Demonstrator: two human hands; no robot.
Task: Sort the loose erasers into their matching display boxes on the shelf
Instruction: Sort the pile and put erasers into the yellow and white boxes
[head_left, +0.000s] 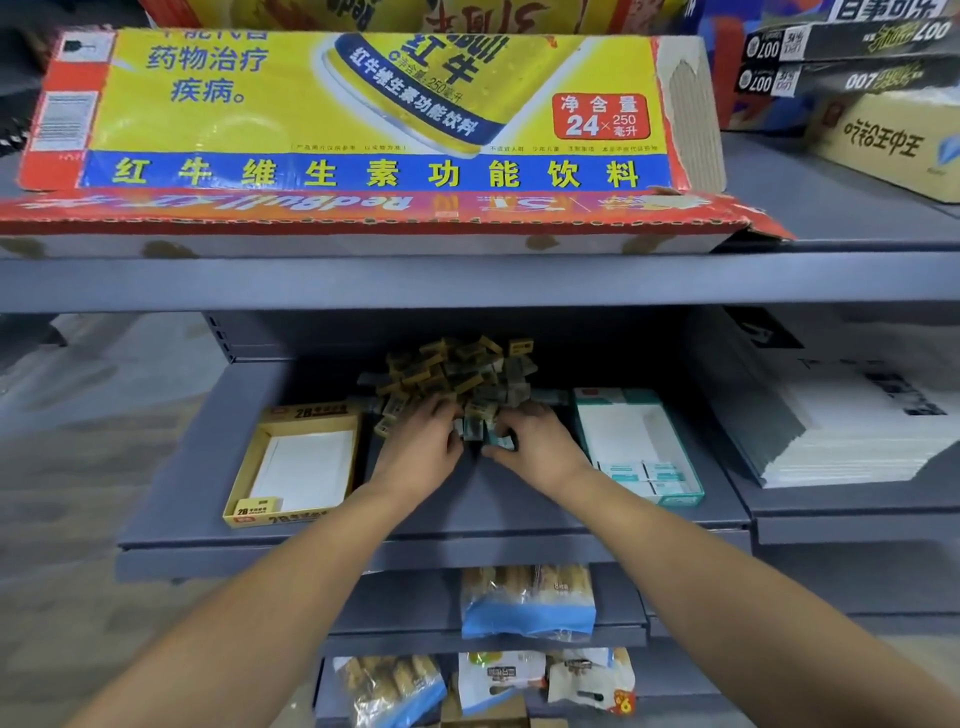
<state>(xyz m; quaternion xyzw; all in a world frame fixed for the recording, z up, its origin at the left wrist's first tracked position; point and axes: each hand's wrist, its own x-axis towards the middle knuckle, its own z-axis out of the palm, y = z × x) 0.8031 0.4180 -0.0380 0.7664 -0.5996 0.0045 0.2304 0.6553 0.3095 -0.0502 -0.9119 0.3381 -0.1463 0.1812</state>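
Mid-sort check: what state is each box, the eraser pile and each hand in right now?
yellow display box: open, one eraser inside at its front.
teal display box: open, several erasers at its front.
eraser pile: heaped loose between the boxes.
left hand: in the pile.
right hand: pinching a teal eraser.

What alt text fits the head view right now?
Both hands, left hand and right hand, dig into a pile of loose erasers on a grey shelf, between a yellow display box holding one eraser and a teal display box holding a few.
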